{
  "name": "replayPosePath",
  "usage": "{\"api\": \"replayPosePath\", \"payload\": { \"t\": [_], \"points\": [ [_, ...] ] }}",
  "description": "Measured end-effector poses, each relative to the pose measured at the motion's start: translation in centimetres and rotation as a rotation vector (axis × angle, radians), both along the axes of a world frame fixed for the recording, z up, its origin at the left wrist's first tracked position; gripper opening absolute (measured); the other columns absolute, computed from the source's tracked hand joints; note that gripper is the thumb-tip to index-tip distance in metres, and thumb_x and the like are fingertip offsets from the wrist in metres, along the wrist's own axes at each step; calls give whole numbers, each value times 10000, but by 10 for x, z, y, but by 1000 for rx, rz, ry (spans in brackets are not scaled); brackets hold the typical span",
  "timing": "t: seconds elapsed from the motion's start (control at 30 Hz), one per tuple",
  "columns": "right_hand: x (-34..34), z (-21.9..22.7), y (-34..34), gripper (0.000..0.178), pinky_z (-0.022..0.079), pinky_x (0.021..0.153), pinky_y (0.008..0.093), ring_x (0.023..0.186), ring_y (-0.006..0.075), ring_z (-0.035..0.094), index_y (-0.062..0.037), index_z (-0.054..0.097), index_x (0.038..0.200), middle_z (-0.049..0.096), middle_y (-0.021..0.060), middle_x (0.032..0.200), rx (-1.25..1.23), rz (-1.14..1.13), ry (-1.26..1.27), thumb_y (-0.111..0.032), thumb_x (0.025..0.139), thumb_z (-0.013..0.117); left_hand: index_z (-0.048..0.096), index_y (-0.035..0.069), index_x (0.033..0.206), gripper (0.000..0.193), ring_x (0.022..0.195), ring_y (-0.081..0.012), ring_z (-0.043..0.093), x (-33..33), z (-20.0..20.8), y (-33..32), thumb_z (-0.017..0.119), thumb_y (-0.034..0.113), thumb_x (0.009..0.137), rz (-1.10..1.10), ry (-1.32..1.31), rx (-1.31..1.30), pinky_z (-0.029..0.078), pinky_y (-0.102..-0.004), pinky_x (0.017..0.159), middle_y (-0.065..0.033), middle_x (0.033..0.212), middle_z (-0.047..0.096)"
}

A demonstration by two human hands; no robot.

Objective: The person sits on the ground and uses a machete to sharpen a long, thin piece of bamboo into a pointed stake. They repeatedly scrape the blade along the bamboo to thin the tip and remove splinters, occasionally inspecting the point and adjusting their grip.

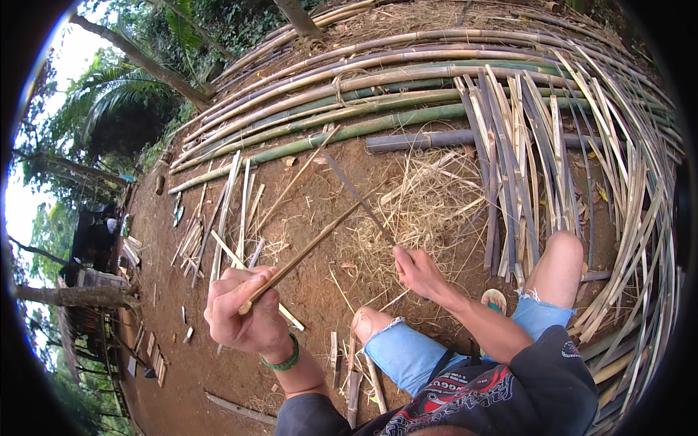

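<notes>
Head view: the person's left hand (241, 314) is raised, its grip clamped around the near end of a thin brown stick (302, 256), with the thumb along it. The stick points up and away to the right, in front of the person and above the bare brown ground (196, 320). The right hand (420, 272) has its fingers closed on the near end of a long, narrow, dark knife (354, 190), whose blade slants up to the left. Blade and stick cross close to the stick's far end; whether they touch, I cannot tell. A green band (284, 354) circles the left wrist.

Beyond the right hand, a loose heap of pale shavings (429, 211) covers the ground. To the right of the heap lies a bunch of split strips (509, 171), some pale and some dark, resting across a dark pole (418, 140). Long green and tan poles (349, 131) lie side by side farther off. Shorter sticks (193, 243) are scattered to the left. The person wears blue denim shorts (403, 356) and a dark printed shirt (472, 407).
</notes>
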State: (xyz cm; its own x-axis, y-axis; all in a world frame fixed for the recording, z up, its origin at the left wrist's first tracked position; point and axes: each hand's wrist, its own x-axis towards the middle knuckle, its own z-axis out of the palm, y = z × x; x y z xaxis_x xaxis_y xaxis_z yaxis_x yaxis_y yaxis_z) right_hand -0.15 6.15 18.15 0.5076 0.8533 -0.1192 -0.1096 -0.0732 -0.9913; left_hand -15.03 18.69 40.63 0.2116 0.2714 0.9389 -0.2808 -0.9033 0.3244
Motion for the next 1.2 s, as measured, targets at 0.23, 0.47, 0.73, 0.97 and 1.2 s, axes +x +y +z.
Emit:
{"api": "replayPosePath", "payload": {
  "t": [0.23,0.47,0.73,0.97,1.2],
  "points": [
    [33,-58,11,554,303,376,332,416,106,403,-109,497,633,444,-11,503,-105,-38,110,-489,1023,394,663,-43,876,229,639,-185,632,7,1,-3,816,79,757,-125,36,-11,605,-331,594,-86,720,620],
    [23,28,-8,541,338,427,336,428,134,430,-43,565,678,455,-5,497,15,11,-141,-445,1020,446,644,-25,952,325,673,-209,648,7,-10,-12,812,-37,674,-90,-39,-23,585,-331,607,-129,780,675],
    [0,129,-76,490,389,488,380,490,164,488,22,592,758,471,143,514,184,286,-248,-387,1006,485,639,-5,851,269,693,-251,664,-17,-1,-20,802,15,639,-267,216,126,579,-341,596,-144,774,713],
    [8,139,-101,458,378,484,391,468,195,445,33,600,765,465,147,515,74,417,-281,-355,993,516,694,-18,818,167,721,-252,674,-16,10,-32,736,92,699,-482,425,226,577,-336,598,-140,812,725],
    [5,83,-91,450,403,510,376,517,149,510,25,614,763,534,95,537,-91,230,-113,-332,1010,495,694,-8,819,163,741,-248,681,-20,4,-40,726,112,714,-520,466,174,590,-340,636,-131,822,726]
  ]
}}
